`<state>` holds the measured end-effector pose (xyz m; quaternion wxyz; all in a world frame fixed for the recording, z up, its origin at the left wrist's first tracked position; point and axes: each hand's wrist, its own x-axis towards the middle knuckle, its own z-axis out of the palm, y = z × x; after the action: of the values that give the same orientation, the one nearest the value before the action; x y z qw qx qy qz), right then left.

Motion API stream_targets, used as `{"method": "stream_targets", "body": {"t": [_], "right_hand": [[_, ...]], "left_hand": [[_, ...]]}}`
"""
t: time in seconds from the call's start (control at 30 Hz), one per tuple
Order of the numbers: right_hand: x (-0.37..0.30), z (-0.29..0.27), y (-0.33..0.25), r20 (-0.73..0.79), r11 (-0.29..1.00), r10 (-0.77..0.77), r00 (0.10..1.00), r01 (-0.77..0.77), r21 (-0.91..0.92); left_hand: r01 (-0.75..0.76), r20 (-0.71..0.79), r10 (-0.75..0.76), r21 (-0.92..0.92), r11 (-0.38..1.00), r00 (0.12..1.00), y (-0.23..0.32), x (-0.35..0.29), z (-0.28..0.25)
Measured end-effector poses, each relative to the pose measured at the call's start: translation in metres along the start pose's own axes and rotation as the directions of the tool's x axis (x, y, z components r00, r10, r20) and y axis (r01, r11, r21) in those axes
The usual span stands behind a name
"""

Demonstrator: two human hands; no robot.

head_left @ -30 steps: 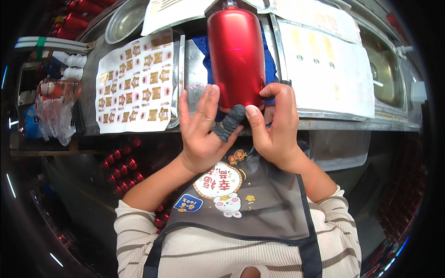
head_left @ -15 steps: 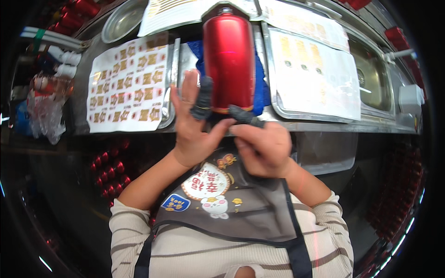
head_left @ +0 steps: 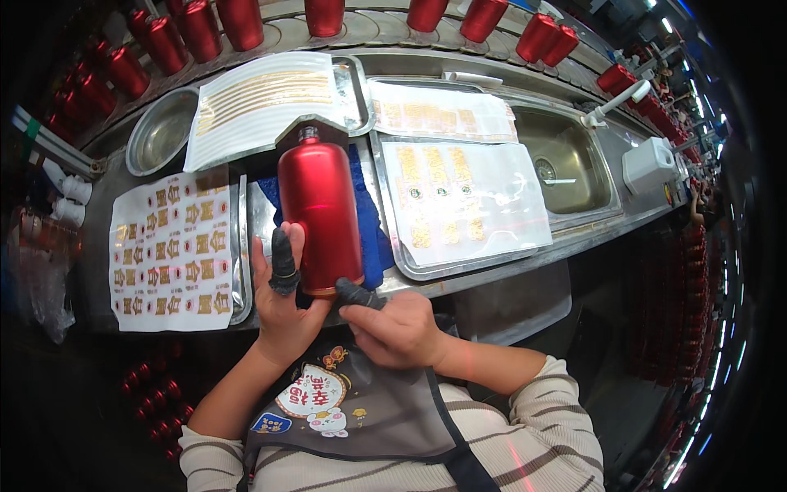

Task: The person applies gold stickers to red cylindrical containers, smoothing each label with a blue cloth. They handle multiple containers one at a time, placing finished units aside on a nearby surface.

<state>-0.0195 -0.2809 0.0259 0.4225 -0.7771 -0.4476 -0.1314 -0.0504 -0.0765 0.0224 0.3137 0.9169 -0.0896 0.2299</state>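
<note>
A large glossy red bottle point(head_left: 320, 221) lies over a blue cloth point(head_left: 370, 234), its neck pointing away from me toward a dark angled holder point(head_left: 334, 133). A thin gold band point(head_left: 321, 292) runs along the base edge nearest me. My left hand point(head_left: 287, 316) is open along the bottle's lower left side, fingers stretched out and thumb by the base. My right hand point(head_left: 400, 328) is closed, with one black-covered finger at the base's right edge. Whatever its curled fingers pinch, if anything, is hidden. A black finger cover point(head_left: 284, 266) also sits on my left hand.
A sheet of gold-and-red decals point(head_left: 172, 254) lies on a tray at left. Another decal sheet point(head_left: 500, 209) lies on the right tray. Behind are a striped gold sheet point(head_left: 262, 102), a metal bowl point(head_left: 164, 135) and a sink point(head_left: 566, 164). Red bottles point(head_left: 242, 25) line a conveyor.
The view has swung up and right, bringing the conveyor in. My left hand has shifted slightly down the bottle's side; my right hand stays at the base.
</note>
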Motion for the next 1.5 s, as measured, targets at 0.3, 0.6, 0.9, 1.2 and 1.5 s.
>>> {"method": "stream_targets", "body": {"t": [0.3,0.6,0.9,1.2,1.5], "right_hand": [[0.069,-0.036,0.019,0.009,0.959,0.035,0.999,-0.036,0.280],[0.106,-0.143,0.309,-0.150,0.438,0.719,0.679,-0.610,-0.660],[0.137,-0.152,0.367,-0.006,0.471,0.779,0.627,-0.591,-0.655],[0.136,-0.166,0.422,-0.024,0.660,0.641,0.767,-0.567,-0.492],[0.133,-0.133,0.230,-0.133,0.706,0.490,0.861,-0.482,-0.519]], "left_hand": [[0.173,0.033,-0.169,-0.164,0.971,0.985,-0.009,-0.010,-0.001],[0.461,0.238,-0.431,-0.702,0.543,0.870,0.010,0.006,-0.011],[0.481,0.272,-0.399,-0.565,0.670,0.876,0.010,0.014,-0.016],[0.566,0.366,-0.432,-0.487,0.666,0.824,0.006,0.014,-0.020],[0.177,0.012,-0.177,-0.136,0.975,0.984,-0.011,0.009,-0.006]]}}
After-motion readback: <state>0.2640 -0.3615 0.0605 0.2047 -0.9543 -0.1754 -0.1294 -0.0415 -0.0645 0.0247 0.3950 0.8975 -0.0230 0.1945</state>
